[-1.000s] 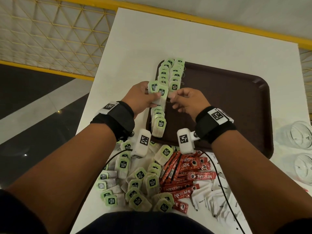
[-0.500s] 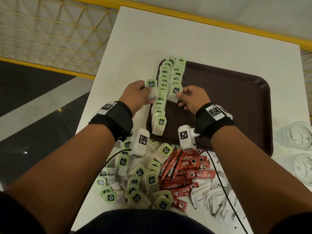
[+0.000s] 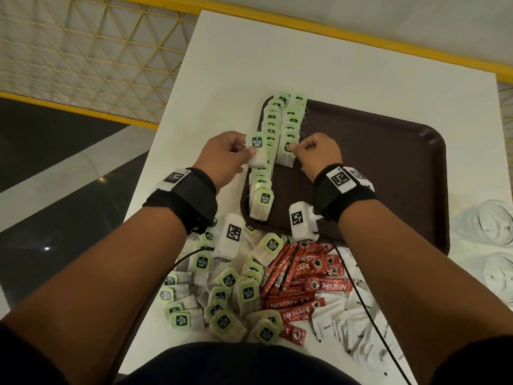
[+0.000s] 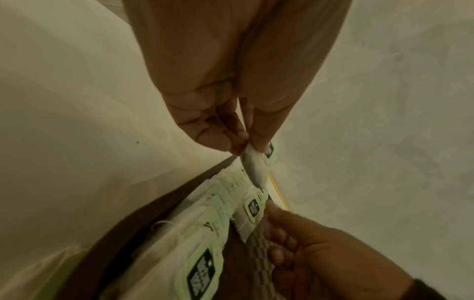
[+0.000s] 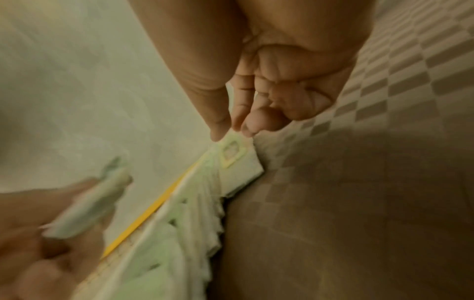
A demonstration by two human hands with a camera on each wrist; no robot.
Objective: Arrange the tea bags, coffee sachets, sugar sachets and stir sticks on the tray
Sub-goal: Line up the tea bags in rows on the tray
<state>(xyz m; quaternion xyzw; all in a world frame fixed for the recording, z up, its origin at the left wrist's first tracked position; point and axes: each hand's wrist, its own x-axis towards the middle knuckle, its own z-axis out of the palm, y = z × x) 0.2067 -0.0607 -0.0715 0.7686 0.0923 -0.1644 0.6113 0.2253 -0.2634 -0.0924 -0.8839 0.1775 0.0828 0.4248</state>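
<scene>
At the tray's (image 3: pixel 402 173) left edge, left hand (image 3: pixel 222 159) pinches a tea bag (image 3: pixel 256 151); right hand (image 3: pixel 319 154), at 3 o'clock, pinches the second row's front bag (image 3: pixel 286 154).

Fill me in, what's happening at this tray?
A person is lining tea bags up in two rows along the brown tray's left side. The left hand pinches one tea bag above the left row; the right hand pinches the nearest bag of the right row. Loose tea bags, coffee sachets and sugar sachets wait on the table.
</scene>
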